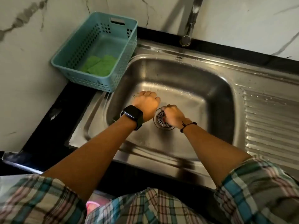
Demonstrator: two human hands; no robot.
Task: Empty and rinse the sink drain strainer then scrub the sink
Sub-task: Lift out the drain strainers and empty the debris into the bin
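The round metal drain strainer (160,119) sits in the drain at the bottom of the stainless steel sink (215,94). My right hand (172,115) is down on the strainer, its fingers closed over the strainer's middle, and it hides the right half. My left hand (148,104), with a black watch on the wrist, hovers as a loose fist just left of the drain, and I see nothing in it. Water drops lie on the sink walls.
A teal plastic basket (123,50) stands on the black counter at the sink's back left, with green scrub pads (99,65) inside. The tap (189,28) hangs over the back rim. A ribbed drainboard (271,123) lies to the right.
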